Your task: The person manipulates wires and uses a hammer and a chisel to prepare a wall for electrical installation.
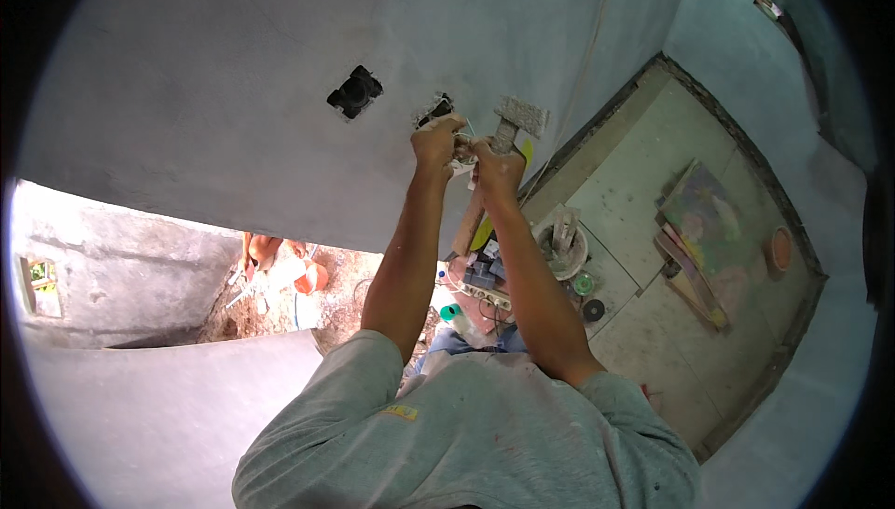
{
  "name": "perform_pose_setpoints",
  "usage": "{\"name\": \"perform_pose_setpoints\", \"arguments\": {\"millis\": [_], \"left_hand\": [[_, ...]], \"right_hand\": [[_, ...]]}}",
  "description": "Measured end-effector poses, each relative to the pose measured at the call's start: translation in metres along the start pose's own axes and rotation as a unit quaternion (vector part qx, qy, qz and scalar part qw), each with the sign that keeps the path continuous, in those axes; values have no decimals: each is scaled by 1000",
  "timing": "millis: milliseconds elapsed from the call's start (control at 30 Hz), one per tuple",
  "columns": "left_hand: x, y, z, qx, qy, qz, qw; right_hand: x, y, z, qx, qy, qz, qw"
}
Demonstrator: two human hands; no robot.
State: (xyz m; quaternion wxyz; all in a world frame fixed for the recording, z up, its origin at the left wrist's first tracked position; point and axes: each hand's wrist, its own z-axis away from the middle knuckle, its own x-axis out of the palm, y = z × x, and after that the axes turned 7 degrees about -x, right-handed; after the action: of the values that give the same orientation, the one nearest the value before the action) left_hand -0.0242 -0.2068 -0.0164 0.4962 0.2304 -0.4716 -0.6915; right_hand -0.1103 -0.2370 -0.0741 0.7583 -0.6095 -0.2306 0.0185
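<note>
Fingers closed: left hand point(434, 144), seemingly on a pale piece point(461, 170); right hand point(500, 171), on a hammer-like tool point(504, 137).
Dark wall box point(433, 111) lay just past the left.

A blue-grey wall point(233, 61) meets a paler wall point(746, 61) at a corner, upper right. A dark strip point(661, 61) edges the pale tiled floor point(634, 192). Bright light washes the left, where a rough wall point(149, 271) has a small opening point(41, 283) showing greenery. The dark shape point(830, 61) at far right may be a curtain.
</note>
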Motion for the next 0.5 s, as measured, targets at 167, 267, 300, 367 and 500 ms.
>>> {"name": "perform_pose_setpoints", "arguments": {"millis": [167, 267, 300, 367, 500], "left_hand": [[-21, 0, -10, 197, 142, -88, 966], [-17, -25, 3, 212, 176, -59, 959], [-16, -26, 7, 194, 178, -30, 964], [-21, -25, 2, 162, 162, -38, 973], [-8, -18, -11, 182, 156, -15, 971]], "right_hand": [[21, -15, 7, 3, 9, -62, 998], [6, -3, 6, -13, 16, -69, 997], [5, -5, 10, -3, 12, -79, 997], [5, -9, 21, 22, 9, -90, 996], [-4, -13, 21, 27, 20, -134, 990]]}}
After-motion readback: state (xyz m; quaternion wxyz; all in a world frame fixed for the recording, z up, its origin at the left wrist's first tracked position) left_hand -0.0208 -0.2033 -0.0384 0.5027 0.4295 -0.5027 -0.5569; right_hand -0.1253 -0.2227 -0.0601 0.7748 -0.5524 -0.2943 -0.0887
